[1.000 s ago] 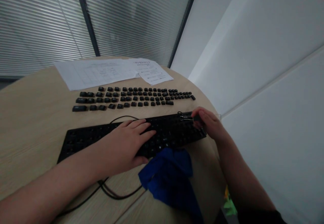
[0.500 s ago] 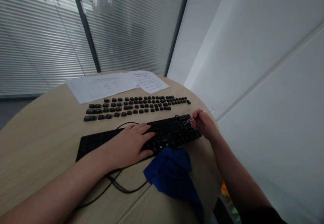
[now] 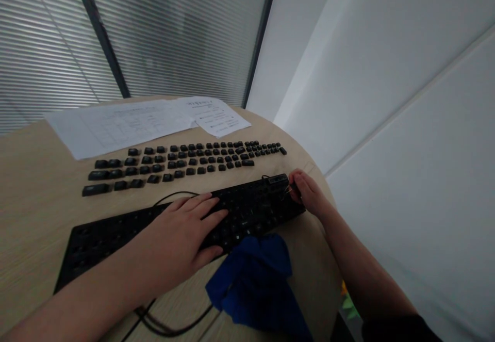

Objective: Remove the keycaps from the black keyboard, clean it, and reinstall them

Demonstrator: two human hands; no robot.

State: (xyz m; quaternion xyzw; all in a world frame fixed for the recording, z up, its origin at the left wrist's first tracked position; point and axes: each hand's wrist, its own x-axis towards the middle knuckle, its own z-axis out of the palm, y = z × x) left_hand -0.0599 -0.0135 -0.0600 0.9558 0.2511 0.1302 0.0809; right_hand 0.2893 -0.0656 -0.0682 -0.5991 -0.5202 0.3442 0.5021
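Note:
A black keyboard base (image 3: 116, 231) with its keycaps off lies across the round wooden table (image 3: 38, 192). My left hand (image 3: 181, 239) rests flat on its middle, fingers stretched out. My right hand (image 3: 307, 192) is at the keyboard's far right end, fingers pinched on a thin wire tool (image 3: 288, 191) that touches the top right corner. The removed keycaps (image 3: 181, 161) lie in rows beyond the keyboard.
A blue cloth (image 3: 251, 280) lies at the table's near edge, just in front of the keyboard. The keyboard's black cable (image 3: 170, 324) loops beside it. Paper sheets (image 3: 135, 120) lie at the back. A white wall is at the right, blinds behind.
The view swung left and right. My right hand stayed at the keyboard's right corner with the wire tool, which now points down onto the corner. The left hand stayed flat.

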